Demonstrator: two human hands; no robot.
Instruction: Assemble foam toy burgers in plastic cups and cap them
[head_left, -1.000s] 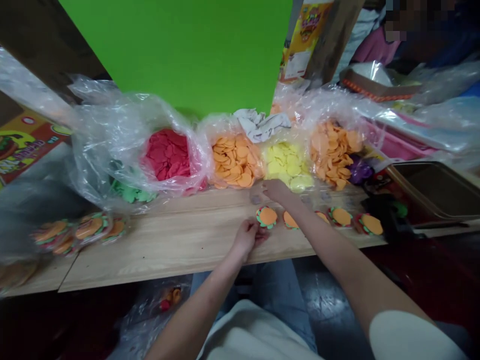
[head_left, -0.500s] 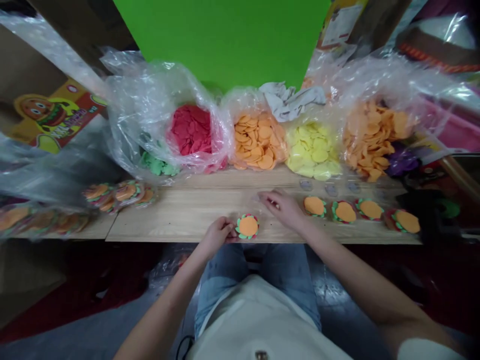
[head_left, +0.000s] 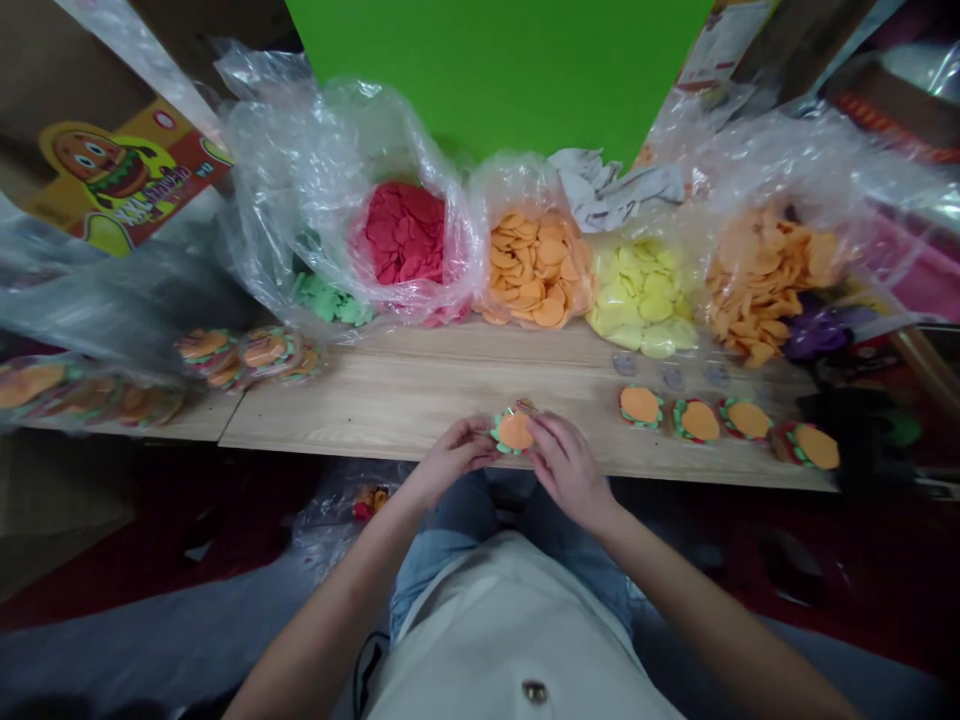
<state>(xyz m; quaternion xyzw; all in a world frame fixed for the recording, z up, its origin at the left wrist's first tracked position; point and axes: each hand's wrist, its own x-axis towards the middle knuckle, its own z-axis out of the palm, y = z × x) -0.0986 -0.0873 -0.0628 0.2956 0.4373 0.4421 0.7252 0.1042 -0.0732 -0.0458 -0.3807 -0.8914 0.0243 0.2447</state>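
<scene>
My left hand (head_left: 454, 450) and my right hand (head_left: 566, 470) meet at the table's front edge, both holding a foam burger piece (head_left: 514, 432) with an orange disc on a green frilled layer. My fingers cover part of it. To the right, several similar burger pieces (head_left: 697, 421) lie in a row on the wooden table (head_left: 412, 395). Small grey discs (head_left: 673, 376) lie just behind them. Open plastic bags hold red foam discs (head_left: 401, 235), orange foam discs (head_left: 532, 270), yellow foam discs (head_left: 641, 298) and pale orange foam discs (head_left: 765, 280).
Clear packets of foam burgers (head_left: 247, 355) lie at the table's left end. Green foam pieces (head_left: 326, 300) sit in plastic behind them. A green board (head_left: 495, 70) rises behind the bags, and a printed burger box (head_left: 120, 180) stands at the left.
My hands have come together on the burger piece, with the right hand moving forward onto it from the table's back. The whole view has shifted slightly as my head moved.
</scene>
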